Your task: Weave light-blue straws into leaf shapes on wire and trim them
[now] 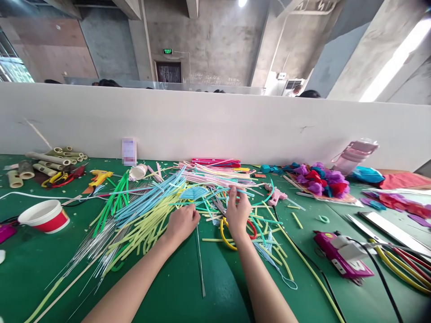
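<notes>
Both hands are seen over the middle of the green table (208,287), in the spread of plastic strips.

Left hand (182,223): curled, knuckles up, resting on the near edge of the yellow strips (148,226). Whether anything is pinched under the fingers cannot be told; they are hidden by the back of the hand.

Right hand (238,211): fingers raised, tips closed on a pale blue strip (247,194) at the far side of the pile. Hands are apart, a gap of bare strips between them.

Step judged to be in hand: one strip being picked out of the tangle, right hand doing the picking, left hand steadying the heap.

Orientation: the held strip is laid roughly left-to-right, long axis across the table, its right end trailing toward the pink glue gun (276,195). Neighbouring blue strips (151,199) fan from near left to far right; green strips (112,204) stand steeper.

Next move is judged to call for a lift along the strip's own axis, so that crossed strips are not dragged with it. The yellow-handled scissors (229,235) lie just beneath the right wrist, touching the pile.

Also noted: red-and-white cup (43,216) at near left, felt flowers (319,178) at far right
</notes>
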The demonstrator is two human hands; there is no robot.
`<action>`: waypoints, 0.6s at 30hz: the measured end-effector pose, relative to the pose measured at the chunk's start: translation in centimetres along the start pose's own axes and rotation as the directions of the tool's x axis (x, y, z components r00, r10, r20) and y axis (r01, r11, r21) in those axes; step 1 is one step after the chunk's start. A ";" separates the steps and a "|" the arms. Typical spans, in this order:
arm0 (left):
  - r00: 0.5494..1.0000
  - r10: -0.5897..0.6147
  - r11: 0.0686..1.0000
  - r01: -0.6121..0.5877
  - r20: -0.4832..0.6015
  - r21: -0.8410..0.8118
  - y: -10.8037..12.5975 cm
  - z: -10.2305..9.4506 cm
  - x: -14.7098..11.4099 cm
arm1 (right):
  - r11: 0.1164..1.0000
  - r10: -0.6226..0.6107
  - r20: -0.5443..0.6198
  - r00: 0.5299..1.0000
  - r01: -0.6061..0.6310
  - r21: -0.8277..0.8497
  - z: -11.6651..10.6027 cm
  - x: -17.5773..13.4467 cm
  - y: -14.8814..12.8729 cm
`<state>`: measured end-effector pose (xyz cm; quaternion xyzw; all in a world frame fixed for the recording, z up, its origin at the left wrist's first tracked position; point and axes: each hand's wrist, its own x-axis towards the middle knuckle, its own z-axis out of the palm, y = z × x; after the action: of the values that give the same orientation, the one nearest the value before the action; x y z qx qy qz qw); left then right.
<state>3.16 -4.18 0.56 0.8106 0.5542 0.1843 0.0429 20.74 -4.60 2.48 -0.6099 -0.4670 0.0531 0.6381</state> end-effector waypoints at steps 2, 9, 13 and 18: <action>0.999 0.029 1.000 -0.030 0.022 0.004 -0.1 0.2 -0.1 | 0.999 0.027 0.063 0.998 -0.026 -0.028 0.4 -0.2 0.4; 0.991 0.090 0.994 -0.095 -0.098 -0.053 -2.1 -0.2 0.6 | 0.983 0.035 0.050 0.998 -0.026 -0.181 0.3 0.5 2.2; 0.983 0.050 0.998 -0.054 -0.177 -0.018 -3.9 -0.5 1.4 | 0.975 0.009 -0.034 0.999 -0.016 -0.220 -0.1 1.0 2.6; 0.994 0.015 1.000 -0.014 -0.108 0.011 -5.0 -0.6 1.6 | 0.969 -0.005 -0.039 0.999 -0.005 -0.248 -0.2 1.1 2.5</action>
<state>-0.98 -0.91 0.10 0.8037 0.5507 0.2252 0.0074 22.76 -3.45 1.00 -0.6859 -0.4573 -0.0177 0.5658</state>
